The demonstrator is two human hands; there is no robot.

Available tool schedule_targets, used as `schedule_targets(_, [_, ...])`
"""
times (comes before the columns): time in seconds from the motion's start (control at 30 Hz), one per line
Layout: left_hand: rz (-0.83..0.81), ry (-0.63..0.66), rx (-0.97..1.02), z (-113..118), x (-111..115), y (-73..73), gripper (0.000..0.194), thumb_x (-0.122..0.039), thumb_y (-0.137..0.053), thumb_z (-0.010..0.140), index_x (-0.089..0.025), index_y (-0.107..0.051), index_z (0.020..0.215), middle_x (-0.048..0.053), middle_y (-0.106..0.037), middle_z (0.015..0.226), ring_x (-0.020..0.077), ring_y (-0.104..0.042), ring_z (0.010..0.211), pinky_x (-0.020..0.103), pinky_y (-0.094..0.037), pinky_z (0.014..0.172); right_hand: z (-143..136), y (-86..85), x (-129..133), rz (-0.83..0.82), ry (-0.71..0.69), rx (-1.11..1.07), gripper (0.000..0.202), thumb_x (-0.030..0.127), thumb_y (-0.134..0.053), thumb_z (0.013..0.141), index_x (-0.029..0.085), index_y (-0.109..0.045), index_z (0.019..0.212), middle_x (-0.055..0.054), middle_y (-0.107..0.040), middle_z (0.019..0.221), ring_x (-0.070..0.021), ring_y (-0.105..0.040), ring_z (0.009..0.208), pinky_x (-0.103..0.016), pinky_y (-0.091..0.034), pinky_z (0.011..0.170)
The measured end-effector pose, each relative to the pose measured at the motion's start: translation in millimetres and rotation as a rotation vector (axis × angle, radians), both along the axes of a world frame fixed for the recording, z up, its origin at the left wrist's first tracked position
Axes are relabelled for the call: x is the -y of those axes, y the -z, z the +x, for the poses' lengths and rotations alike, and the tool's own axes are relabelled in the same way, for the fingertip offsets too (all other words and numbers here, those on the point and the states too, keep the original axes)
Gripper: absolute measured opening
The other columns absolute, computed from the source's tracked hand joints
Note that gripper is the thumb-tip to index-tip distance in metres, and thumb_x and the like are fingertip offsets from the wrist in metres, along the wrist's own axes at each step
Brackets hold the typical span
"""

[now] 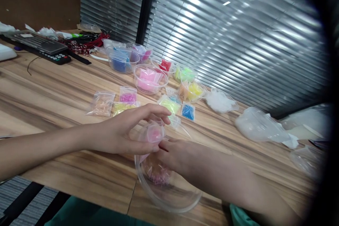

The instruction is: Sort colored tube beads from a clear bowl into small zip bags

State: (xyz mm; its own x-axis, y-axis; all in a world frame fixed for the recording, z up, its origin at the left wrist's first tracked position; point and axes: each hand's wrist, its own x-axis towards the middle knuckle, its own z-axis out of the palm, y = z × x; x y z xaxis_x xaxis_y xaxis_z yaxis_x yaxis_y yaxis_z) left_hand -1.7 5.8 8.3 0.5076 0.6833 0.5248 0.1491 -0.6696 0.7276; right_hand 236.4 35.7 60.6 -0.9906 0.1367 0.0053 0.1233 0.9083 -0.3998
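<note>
My left hand (129,129) curves around a small clear cup or bag with pink contents (155,134), its thumb below and fingers above. My right hand (172,152) meets the left thumb at the lower side of this piece; its fingertips are hidden. Below both hands is a large clear round bowl (182,203) near the table's front edge. Pink bead-like pieces (158,174) lie in the bowl. Just beyond the left hand are small bags of yellow (123,107), magenta (128,97) and peach pieces (101,103).
Behind stand clear bowls with pink (148,78), blue (120,60) and yellow bags (194,90). A blue bag (188,111) lies in front of them. White plastic bags (261,125) are at the right; a black device (45,47) and red wires (92,44) are back left.
</note>
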Motion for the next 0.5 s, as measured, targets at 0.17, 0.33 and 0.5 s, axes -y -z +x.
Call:
schedule_targets(0.17, [-0.005,0.006,-0.007,0.4,-0.5,-0.2,0.075,-0.021,-0.08,0.086,-0.032,-0.042,0.15,0.009,-0.064,0.135,0.0239,-0.063,0.126,0.037,-0.055,0.108,0.0,-0.3,-1.5,-0.147,-0.02,0.037,0.035,-0.005,-0.044,0.095,0.022,-0.066,0.088,0.002,-0.076,0.101,-0.0106,-0.074,0.091,-0.02,-0.058,0.084])
schedule_targets(0.33, [0.002,0.004,-0.007,1.3,-0.1,-2.3,0.072,-0.019,-0.078,0.087,-0.031,-0.043,0.149,0.009,-0.064,0.133,0.0229,-0.064,0.124,0.035,-0.056,0.107,2.9,-8.8,-7.1,-0.065,0.023,-0.01,0.03,0.001,-0.046,0.098,0.022,-0.067,0.094,-0.001,-0.073,0.098,-0.0145,-0.071,0.088,-0.027,-0.059,0.085])
schedule_targets(0.5, [0.02,0.009,-0.012,1.2,-0.8,-3.1,0.074,-0.019,-0.079,0.086,-0.03,-0.042,0.149,0.008,-0.064,0.134,0.0221,-0.064,0.124,0.033,-0.054,0.109,2.5,-27.9,-15.0,-0.05,0.081,0.013,0.028,0.001,-0.048,0.099,0.023,-0.062,0.088,0.002,-0.071,0.095,-0.012,-0.068,0.08,-0.024,-0.057,0.08])
